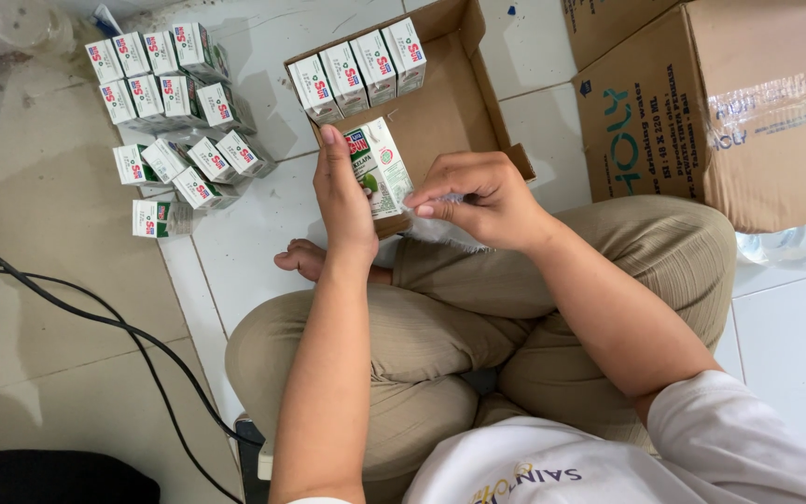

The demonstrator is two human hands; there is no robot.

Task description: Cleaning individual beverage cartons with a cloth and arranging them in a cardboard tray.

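My left hand [345, 201] grips a small white and green drink carton [381, 166], holding it upright over my lap. My right hand [473, 198] pinches at the carton's lower right edge, with a bit of clear plastic wrap [445, 233] under its fingers. Just beyond the carton lies an open shallow cardboard tray [459, 103] with a row of several like cartons [358, 70] standing along its far side.
Several more small cartons [172, 103] lie grouped on the white tile floor at upper left. A large closed cardboard box [711, 103] stands at upper right. A black cable [95, 317] runs across the floor on the left. My crossed legs fill the middle.
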